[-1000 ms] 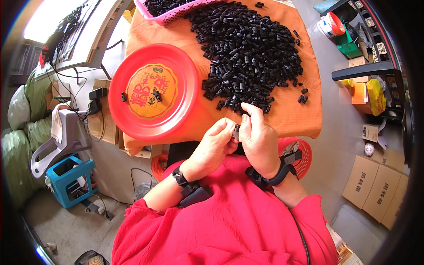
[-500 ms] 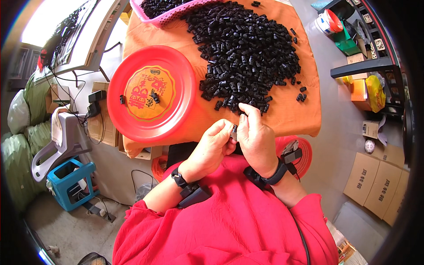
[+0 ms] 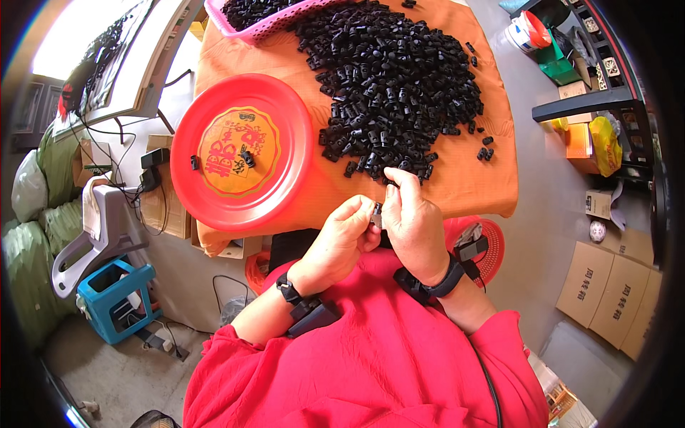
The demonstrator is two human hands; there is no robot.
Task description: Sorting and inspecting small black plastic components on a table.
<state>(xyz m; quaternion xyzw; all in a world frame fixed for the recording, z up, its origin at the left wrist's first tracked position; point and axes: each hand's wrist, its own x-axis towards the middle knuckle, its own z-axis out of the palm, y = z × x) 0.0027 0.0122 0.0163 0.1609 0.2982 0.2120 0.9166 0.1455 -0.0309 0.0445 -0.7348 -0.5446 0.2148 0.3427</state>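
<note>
Head view: I see left hand (image 3: pixel 345 232) pinching small dark piece (image 3: pixel 377 212) at its fingertips (image 3: pixel 365 205), just beside the right thumb (image 3: pixel 391 205); whether right hand (image 3: pixel 412 232) grips it too, I cannot tell.

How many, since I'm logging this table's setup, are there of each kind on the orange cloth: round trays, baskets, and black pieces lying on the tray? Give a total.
Red round tray: 1
Pink basket: 1
Black pieces on the tray: 2
Total: 4, leaving out the uncountable black heap and the basket's contents.
</note>
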